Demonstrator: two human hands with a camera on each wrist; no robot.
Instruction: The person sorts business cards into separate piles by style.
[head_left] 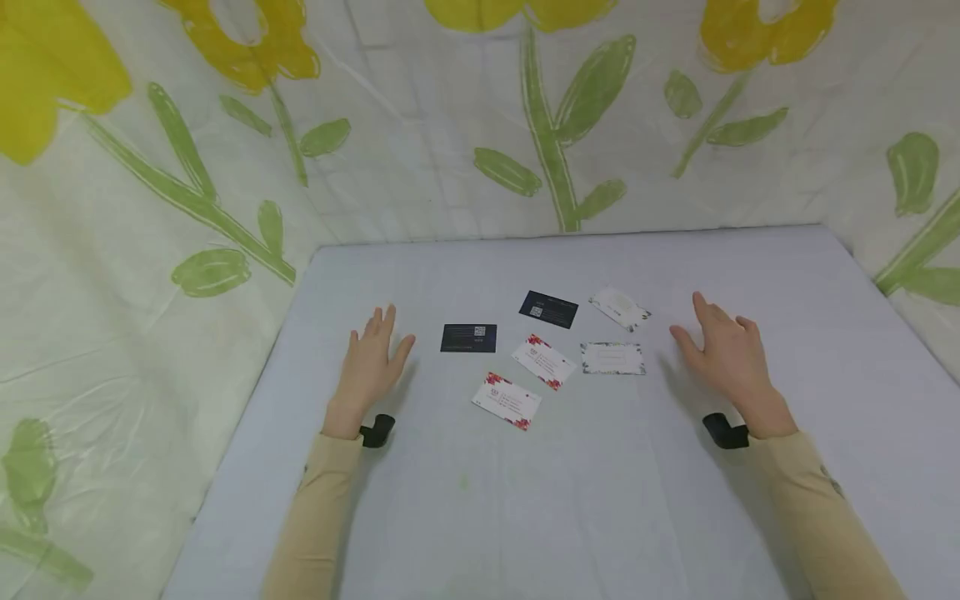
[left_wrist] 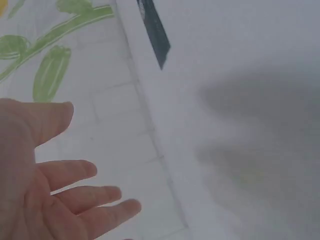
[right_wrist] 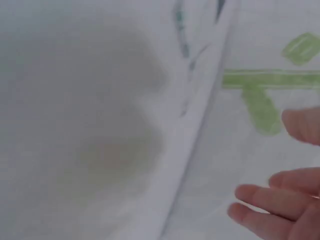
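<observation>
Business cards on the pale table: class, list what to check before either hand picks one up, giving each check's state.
1. Left hand free, fingers straight: ok.
2. Right hand free, fingers relaxed: ok.
3. Six small rectangular cards between the hands, none overlapping: ok.
4. Dark navy card nearest the left hand, unobstructed: ok.
5. White card with grey-green border nearest the right hand, unobstructed: ok.
6. Printed text legible: cannot tell.

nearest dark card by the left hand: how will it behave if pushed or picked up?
The dark card lies flat on the table, so it probably slides rather than rolls or tips. It looks thin and light, likely stiff with slight flex. With no raised edge showing, the left hand may struggle to lift it.
</observation>
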